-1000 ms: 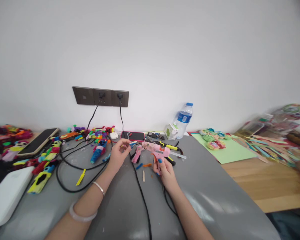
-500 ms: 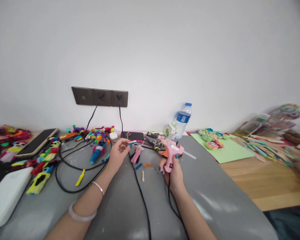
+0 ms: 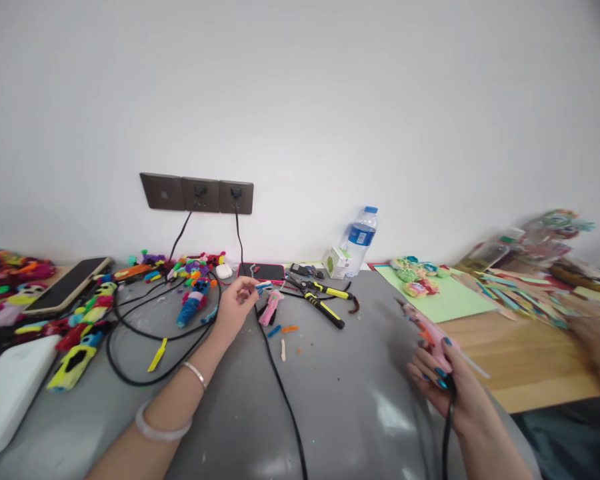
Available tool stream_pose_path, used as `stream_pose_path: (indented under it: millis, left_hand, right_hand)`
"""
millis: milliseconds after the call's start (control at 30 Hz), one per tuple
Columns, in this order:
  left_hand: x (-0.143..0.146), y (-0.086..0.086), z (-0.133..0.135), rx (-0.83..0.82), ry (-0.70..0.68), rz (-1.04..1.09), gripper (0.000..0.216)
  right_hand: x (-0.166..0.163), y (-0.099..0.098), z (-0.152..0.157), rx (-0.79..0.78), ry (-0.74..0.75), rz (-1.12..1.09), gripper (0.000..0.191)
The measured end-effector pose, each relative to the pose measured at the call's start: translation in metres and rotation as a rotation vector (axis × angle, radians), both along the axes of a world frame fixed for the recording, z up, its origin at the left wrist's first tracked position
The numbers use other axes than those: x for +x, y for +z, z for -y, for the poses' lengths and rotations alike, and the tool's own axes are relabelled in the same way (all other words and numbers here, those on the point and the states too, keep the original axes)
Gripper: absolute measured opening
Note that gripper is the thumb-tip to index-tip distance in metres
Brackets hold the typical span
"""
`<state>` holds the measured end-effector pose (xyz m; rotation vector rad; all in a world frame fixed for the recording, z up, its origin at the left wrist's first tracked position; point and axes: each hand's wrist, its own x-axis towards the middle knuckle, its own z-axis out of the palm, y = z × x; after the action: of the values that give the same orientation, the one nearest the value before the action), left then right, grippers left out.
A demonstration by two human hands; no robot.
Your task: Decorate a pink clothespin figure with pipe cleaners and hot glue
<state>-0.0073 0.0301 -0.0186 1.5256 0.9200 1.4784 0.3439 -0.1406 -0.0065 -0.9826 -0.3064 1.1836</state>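
Observation:
My left hand (image 3: 237, 303) pinches a small blue-and-white fuzzy piece (image 3: 264, 287) between thumb and fingertips. Just beside it, a pink fuzzy figure (image 3: 271, 308) with black parts lies on the grey table. At the right, my right hand (image 3: 447, 380) is wrapped round the handle of a pink glue gun (image 3: 434, 335), its nozzle pointing up and left and a clear glue stick showing behind. Motion blurs the gun slightly. Short blue, orange and cream fuzzy bits (image 3: 283, 350) lie in front of the figure.
Yellow-and-black pliers (image 3: 325, 310) lie mid-table, near a phone (image 3: 263, 272), a small box (image 3: 337, 263) and a water bottle (image 3: 361, 240). Black cables (image 3: 285, 387) cross the table. Colourful fuzzy figures (image 3: 75, 360) crowd the left. Green paper (image 3: 460, 298) and another person's hand (image 3: 593, 340) are at right.
My right hand has swung the glue gun to the right, away from the pink figure, uncovering the pliers. My left hand stays in place with the blue-and-white piece.

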Motion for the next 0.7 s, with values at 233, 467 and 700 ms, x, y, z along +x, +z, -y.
stream_pose_path:
  millis: [233, 467, 700]
  left_hand:
    - [-0.001, 0.002, 0.000, -0.003, 0.004, -0.016, 0.015]
    - [-0.002, 0.004, 0.002, -0.005, 0.008, -0.030, 0.015]
    - [0.000, 0.003, 0.002, 0.010, 0.016, -0.046, 0.014]
  right_hand:
    - [-0.001, -0.005, 0.010, -0.178, 0.238, 0.201, 0.041]
    - [0.024, -0.006, 0.004, -0.563, 0.307, 1.116, 0.043]
    - [0.035, -0.014, -0.005, -0.754, 0.166, 1.667, 0.042]
